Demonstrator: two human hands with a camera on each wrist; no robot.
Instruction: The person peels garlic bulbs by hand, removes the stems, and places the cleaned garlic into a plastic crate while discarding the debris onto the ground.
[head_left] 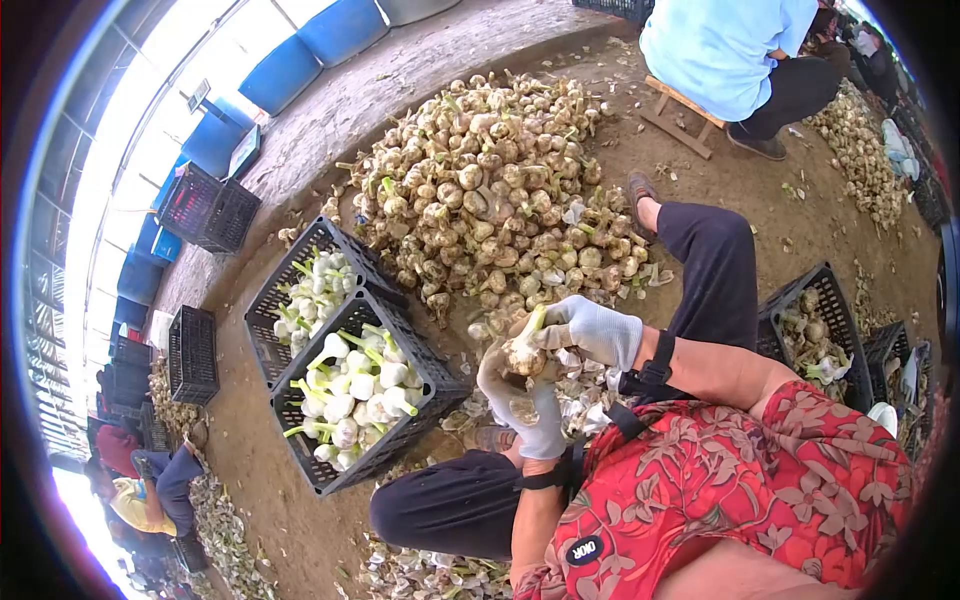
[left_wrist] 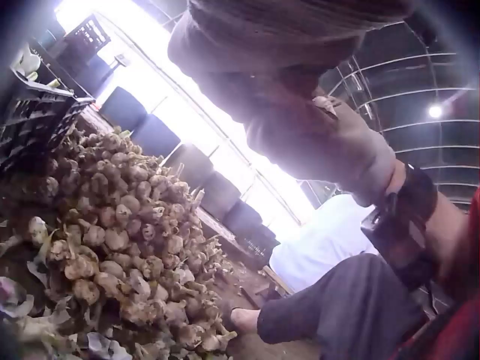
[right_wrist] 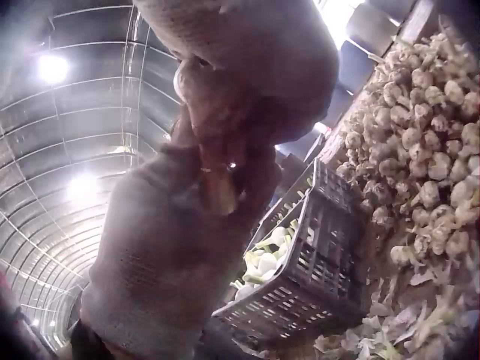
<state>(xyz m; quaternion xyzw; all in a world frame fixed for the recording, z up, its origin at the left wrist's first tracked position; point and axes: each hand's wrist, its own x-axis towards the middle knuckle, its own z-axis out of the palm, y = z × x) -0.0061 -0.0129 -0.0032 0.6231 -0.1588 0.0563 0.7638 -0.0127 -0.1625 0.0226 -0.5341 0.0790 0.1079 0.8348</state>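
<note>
Both hands wear pale work gloves. In the head view a garlic bulb [head_left: 524, 356] with a short green stem is held between them. The left hand [head_left: 528, 405] curls round the bulb from below, and the right hand [head_left: 597, 331] pinches it near the stem. Both wrist views show the gloves close up and dark: the right hand [left_wrist: 322, 127] in the left wrist view, the left hand [right_wrist: 150, 255] in the right wrist view. The bulb is mostly hidden there. Loose skins [head_left: 585, 395] lie below the hands.
A large heap of unpeeled garlic [head_left: 490, 190] lies ahead. Two black crates [head_left: 440, 385] with white, cleaned bulbs [head_left: 365, 385] stand at the left. Another crate [head_left: 855, 350] stands at the right. A person in light blue [head_left: 720, 50] sits on a low stool [head_left: 680, 120] beyond.
</note>
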